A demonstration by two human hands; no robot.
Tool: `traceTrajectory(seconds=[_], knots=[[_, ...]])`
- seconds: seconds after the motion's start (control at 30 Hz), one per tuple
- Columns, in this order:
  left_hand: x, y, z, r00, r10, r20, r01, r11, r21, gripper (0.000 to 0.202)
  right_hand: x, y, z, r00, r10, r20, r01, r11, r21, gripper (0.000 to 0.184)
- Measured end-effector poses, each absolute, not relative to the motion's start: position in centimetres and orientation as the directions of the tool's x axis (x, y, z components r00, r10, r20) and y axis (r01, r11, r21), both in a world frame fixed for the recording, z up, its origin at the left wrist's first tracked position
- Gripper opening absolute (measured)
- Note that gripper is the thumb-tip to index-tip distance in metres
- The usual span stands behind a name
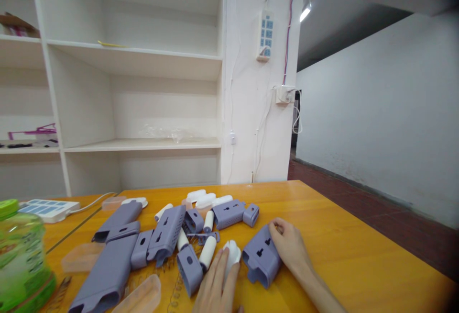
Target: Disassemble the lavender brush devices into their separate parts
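Note:
My right hand (289, 245) is closed, its curled fingers at the upper right end of a purple plastic housing (261, 258). Keyhole-shaped slots face up on this housing, and it lies on the table. My left hand (218, 286) has its fingers stretched out and lies over a white plastic piece (233, 251), partly hiding it. Just beyond the left fingers is a white roller (207, 252) with a dark end. Next to that roller stands a short purple cap (189, 270) with an oval hole.
More purple housings (113, 272), metal springs (175, 294), clear plastic covers (141, 296) and white oval pieces (206, 200) lie across the wooden table (344, 255). A green-capped bottle (23, 260) and a power strip (50, 209) stand at left. White shelves (143, 145) rise behind.

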State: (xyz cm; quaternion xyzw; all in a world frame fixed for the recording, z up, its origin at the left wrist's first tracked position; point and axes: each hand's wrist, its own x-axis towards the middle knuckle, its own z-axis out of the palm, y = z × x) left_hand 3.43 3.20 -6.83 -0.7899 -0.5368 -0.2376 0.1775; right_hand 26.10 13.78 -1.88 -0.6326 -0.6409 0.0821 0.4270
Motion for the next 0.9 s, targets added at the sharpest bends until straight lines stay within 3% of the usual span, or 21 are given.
traceTrajectory(seconds=[0.37,0.63,0.9], knots=[[2.5,4.2,-8.6,0.313,0.749,0.584,0.916,-0.400,0.023,0.077,26.1,13.9,-1.9,0.182,0.881,0.437,0.759,0.156,-0.632,0.033],[3.0,3.4,-7.2,0.291,0.774,0.562,0.924,-0.380,0.045,0.074,26.5,14.0,-2.1,0.236,0.878,0.415,0.775,0.088,-0.626,0.033],[2.9,3.4,-7.6,0.299,0.740,0.602,0.930,-0.368,-0.010,0.071,26.6,14.1,-2.4,0.236,0.887,0.397,0.775,0.075,-0.628,0.032]])
